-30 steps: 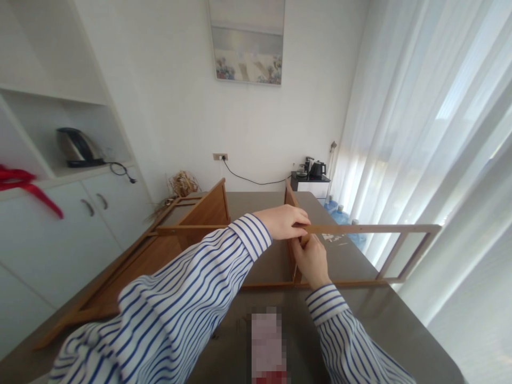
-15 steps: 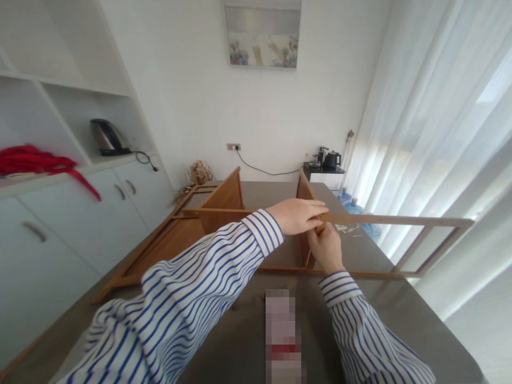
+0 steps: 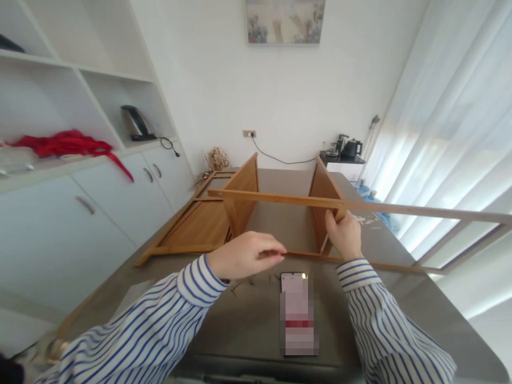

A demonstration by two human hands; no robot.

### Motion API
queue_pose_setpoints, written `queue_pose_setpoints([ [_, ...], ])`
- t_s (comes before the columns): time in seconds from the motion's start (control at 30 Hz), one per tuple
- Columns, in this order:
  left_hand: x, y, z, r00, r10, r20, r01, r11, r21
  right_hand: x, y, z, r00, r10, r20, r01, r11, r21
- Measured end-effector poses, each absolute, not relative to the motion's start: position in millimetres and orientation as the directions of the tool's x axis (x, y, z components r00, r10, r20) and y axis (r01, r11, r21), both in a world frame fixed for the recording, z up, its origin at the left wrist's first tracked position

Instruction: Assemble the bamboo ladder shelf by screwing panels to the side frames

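A partly assembled wooden frame (image 3: pixel 280 198), with two upright shelf boards, stands on its side on the table. My right hand (image 3: pixel 344 234) is closed around the edge of the right-hand shelf board (image 3: pixel 325 194), just under the top rail. Lower and to the left, my left hand (image 3: pixel 244 255) hovers in front of the frame, fingers loosely curved and thumb apart, with nothing visible in it. Below its fingertips several small screws (image 3: pixel 252 280) lie on the table. A phone (image 3: pixel 300 312) with a lit, pixelated screen rests between my forearms.
Another wooden panel frame (image 3: pixel 192 226) lies at the left of the grey table (image 3: pixel 400 320). White cabinets (image 3: pixel 108 213) line the left side, holding a kettle (image 3: pixel 136 125) and red cloth (image 3: pixel 66 144). Curtains (image 3: pixel 452 133) hang at the right, by water bottles (image 3: pixel 372 196).
My left hand has come off the top rail and moved down and left toward the screws. My right hand keeps its grip on the board. The view has tilted down and turned left.
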State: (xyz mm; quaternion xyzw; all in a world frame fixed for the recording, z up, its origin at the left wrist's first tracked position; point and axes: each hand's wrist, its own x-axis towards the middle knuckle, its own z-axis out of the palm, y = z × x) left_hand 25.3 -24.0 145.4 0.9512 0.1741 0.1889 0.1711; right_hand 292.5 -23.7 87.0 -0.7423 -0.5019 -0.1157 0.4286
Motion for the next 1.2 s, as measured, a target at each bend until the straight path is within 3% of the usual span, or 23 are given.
queue_pose_setpoints([
  [0.1,11.4,-16.5,104.0,0.885,0.461,0.064,0.409,-0.838,0.361,292.9,-23.7,87.3,0.476,0.65,0.592,0.839,-0.133,-0.528],
  [0.2,9.6,-7.5,72.1,0.86,0.509,-0.025,0.494,-0.82,0.287,293.1,-23.8,87.5,0.484,0.654,0.582,0.831,-0.135,-0.539],
  [0.43,21.6,0.8,51.5,0.854,0.514,-0.085,0.516,-0.812,0.274,293.2,-24.1,88.2,0.487,0.654,0.579,0.835,-0.153,-0.529],
  [0.77,27.7,5.2,35.2,0.78,0.616,-0.113,0.616,-0.721,0.318,292.1,-25.1,88.6,0.483,0.64,0.598,0.834,-0.129,-0.536],
  [1.2,27.6,-3.0,48.1,0.768,0.636,-0.073,0.608,-0.689,0.395,293.0,-23.4,88.3,0.469,0.65,0.598,0.846,-0.138,-0.515],
])
